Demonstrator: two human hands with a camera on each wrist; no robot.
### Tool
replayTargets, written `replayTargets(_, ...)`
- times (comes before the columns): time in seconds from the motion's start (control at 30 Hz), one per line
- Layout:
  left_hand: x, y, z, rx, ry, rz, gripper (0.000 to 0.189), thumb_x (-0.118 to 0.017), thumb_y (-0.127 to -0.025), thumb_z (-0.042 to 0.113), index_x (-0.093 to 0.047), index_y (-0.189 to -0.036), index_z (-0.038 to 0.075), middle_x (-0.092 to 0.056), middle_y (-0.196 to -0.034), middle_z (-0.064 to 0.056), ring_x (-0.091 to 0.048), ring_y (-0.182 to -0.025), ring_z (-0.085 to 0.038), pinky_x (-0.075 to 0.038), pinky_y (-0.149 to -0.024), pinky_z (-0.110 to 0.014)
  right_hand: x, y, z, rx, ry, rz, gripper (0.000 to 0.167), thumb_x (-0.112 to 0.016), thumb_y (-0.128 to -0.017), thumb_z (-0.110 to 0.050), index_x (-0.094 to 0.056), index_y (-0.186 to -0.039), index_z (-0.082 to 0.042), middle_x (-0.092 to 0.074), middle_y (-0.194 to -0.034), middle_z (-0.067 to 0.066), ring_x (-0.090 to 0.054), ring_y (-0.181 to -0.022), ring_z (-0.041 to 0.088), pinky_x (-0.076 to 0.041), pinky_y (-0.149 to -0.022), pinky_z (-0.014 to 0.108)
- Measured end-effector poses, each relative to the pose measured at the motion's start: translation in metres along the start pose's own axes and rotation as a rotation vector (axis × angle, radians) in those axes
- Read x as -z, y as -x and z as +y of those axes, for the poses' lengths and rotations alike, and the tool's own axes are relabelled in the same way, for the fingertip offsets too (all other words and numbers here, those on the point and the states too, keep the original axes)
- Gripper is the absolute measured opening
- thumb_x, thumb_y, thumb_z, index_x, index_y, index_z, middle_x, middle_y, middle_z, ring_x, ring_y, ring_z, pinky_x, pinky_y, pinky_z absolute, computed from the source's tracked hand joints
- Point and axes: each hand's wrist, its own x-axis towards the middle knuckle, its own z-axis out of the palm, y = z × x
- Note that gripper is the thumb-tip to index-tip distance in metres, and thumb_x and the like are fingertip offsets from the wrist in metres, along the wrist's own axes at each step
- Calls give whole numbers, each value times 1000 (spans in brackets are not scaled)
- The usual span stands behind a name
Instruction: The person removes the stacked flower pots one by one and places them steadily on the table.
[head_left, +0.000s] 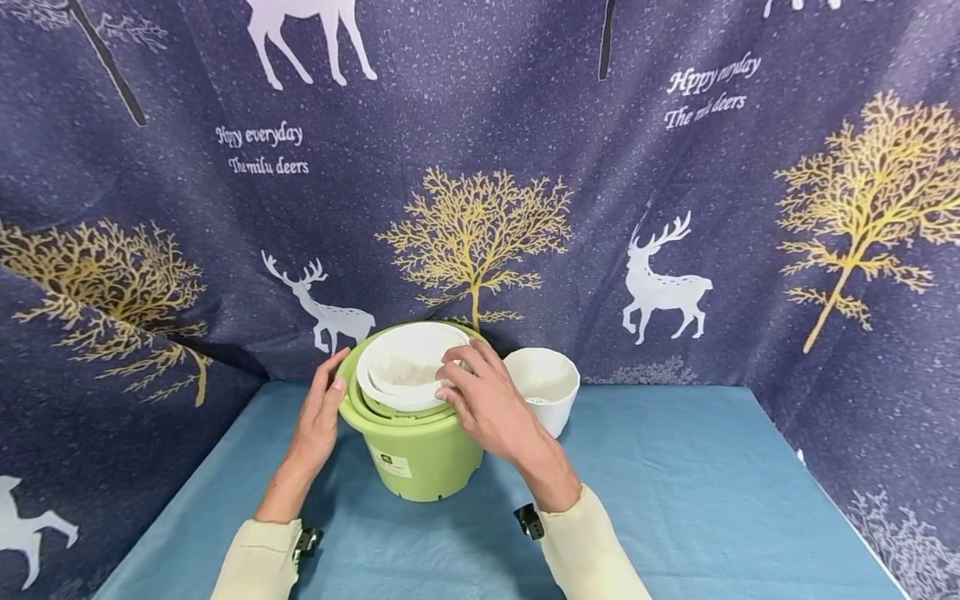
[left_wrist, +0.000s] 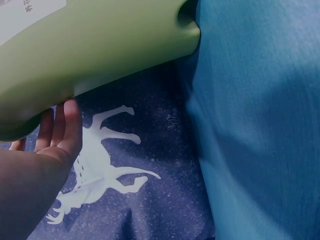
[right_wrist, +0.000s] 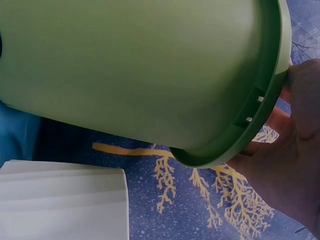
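Observation:
A green plant pot [head_left: 423, 467] with a label stands on the table, with another green rim inside it. White pots [head_left: 411, 403] are nested in its mouth, tilted slightly. At the green pot's left side, my left hand [head_left: 318, 417] rests against the rim, its fingers fairly straight; in the left wrist view these fingers [left_wrist: 72, 122] touch the outside under the rim. My right hand [head_left: 491, 400] reaches over the green rim from the right, its bent fingers pinching the edge of the white pots. In the right wrist view, the green rim [right_wrist: 275, 82] hides part of those fingers.
Another white pot [head_left: 551, 415] stands just right of the green pot, close behind my right hand. Blue cloth covers the table [head_left: 675, 500]. A dark blue curtain [head_left: 510, 125] printed with deer and trees hangs close behind the pots.

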Motion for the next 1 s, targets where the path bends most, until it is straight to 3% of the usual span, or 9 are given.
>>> replayTargets(0.23, 0, 1, 0, -3, 5, -4, 49, -33, -117, 14, -34, -163, 0, -40, -160, -24, -49, -135, -2, -39, -105, -12, -1, -2, 2, 38, -27, 48, 9, -69, -102, -20, -68, -104, -11, -63, -119, 6, -56, -120, 29, -44, -111, 45)
replayTargets(0.4, 0, 1, -1, -4, 3, 4, 49, -34, -116, 14, -34, -163, -1, -41, -160, -24, -49, -134, -1, -39, -105, -12, -1, -3, 2, 28, -68, 59, 11, -71, -101, -18, -68, -106, -9, -63, -119, 5, -56, -118, 25, -45, -106, 39)
replayTargets(0.77, 0, 0, 0, 3, 1, 0, 49, -34, -116, 15, -34, -164, 1, -42, -159, -24, -50, -133, -2, -40, -104, -13, 0, -4, -1, 19, -77, 103, 16, -76, -98, -14, -68, -110, -8, -65, -120, 4, -60, -114, 22, -48, -104, 36)
replayTargets(1.0, 0, 1, 0, 4, -20, 0, 49, -33, -117, 15, -34, -163, -1, -42, -159, -25, -49, -132, 0, -39, -104, -12, -1, -1, -1, -34, -106, 102, 19, -78, -97, -15, -67, -111, -8, -63, -120, 6, -59, -114, 22, -49, -104, 37)
